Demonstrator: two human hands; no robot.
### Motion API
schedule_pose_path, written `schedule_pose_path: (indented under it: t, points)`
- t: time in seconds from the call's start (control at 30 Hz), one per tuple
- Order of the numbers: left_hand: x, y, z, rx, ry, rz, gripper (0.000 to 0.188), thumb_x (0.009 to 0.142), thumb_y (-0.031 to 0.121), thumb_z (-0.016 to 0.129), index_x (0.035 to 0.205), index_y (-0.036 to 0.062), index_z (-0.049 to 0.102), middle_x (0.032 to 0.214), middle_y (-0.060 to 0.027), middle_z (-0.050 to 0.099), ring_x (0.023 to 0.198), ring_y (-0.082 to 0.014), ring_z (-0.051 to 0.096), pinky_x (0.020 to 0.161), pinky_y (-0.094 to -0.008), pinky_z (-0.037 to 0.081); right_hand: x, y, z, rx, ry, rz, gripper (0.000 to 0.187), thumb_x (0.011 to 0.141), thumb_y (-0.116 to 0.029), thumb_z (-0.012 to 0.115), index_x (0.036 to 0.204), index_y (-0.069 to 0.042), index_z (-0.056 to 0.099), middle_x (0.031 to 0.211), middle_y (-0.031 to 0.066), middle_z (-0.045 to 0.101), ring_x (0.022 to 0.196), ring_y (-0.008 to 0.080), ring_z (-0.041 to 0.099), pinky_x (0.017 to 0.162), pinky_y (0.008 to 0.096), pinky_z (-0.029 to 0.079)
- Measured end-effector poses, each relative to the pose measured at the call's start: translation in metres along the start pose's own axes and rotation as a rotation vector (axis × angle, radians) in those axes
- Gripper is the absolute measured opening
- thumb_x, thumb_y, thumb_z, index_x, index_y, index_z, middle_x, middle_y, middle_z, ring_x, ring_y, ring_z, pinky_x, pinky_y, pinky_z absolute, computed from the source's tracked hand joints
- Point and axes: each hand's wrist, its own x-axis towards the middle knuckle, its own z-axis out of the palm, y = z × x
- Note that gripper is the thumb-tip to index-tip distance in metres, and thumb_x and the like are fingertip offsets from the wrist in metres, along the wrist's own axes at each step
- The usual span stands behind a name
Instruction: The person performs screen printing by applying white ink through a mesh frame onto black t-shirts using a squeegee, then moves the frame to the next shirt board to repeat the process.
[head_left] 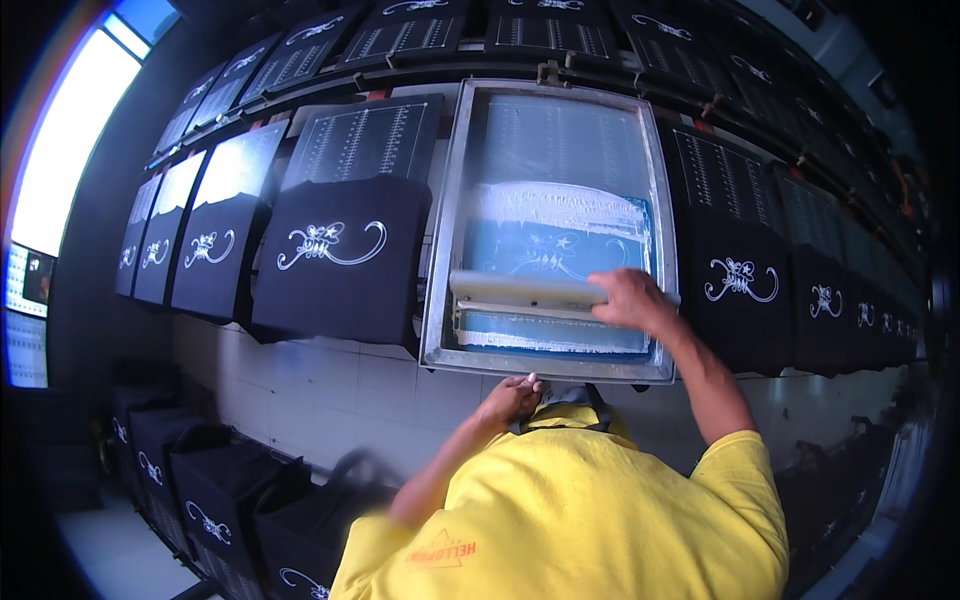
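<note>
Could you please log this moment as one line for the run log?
right hand on squeegee across screen frame | left hand at frame's lower edge | printed black shirts on both sides

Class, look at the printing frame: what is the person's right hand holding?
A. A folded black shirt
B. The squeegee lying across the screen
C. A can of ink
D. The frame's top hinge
B: the right hand grips the squeegee lying across the blue screen.

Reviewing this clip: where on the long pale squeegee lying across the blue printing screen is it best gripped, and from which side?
Grip the long pale squeegee along its upper handle edge, from above. It lies crosswise in the metal-framed blue screen with that edge free. The right hand already clasps its right end; the left hand rests at the frame's lower rail.
</note>
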Motion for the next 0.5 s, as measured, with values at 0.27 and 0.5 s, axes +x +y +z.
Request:
schedule_pose_path:
  t: [0.27, 0.5]
  points:
    - [-0.012, 0.015, 0.010, -0.047, -0.067, -0.044, 0.028, 0.105, 0.029, 0.042, 0.085, 0.0122, 0.051, 0.056, 0.0065, 0.034, 0.043, -0.0068, 0.028, 0.040, -0.0249, 0.021, -0.064, -0.039, 0.052, -0.183, 0.314, -0.065, 0.033, 0.067, -0.008, 0.069, 0.099, -0.009, 0.062, 0.095, 0.0068, 0.066, 0.087, 0.0276, 0.064, 0.075, 0.0415, 0.051]
    - [-0.001, 0.011, -0.006, -0.124, -0.184, -0.051, 0.019, 0.104, 0.017, 0.039, 0.088, 0.0129, 0.050, 0.057, 0.0045, 0.036, 0.044, -0.0073, 0.029, 0.040, -0.0248, 0.020, -0.073, -0.051, 0.037, -0.130, 0.256, -0.107, 0.029, 0.067, -0.010, 0.069, 0.095, -0.008, 0.060, 0.090, 0.0068, 0.065, 0.085, 0.0270, 0.063, 0.074, 0.0401, 0.051]
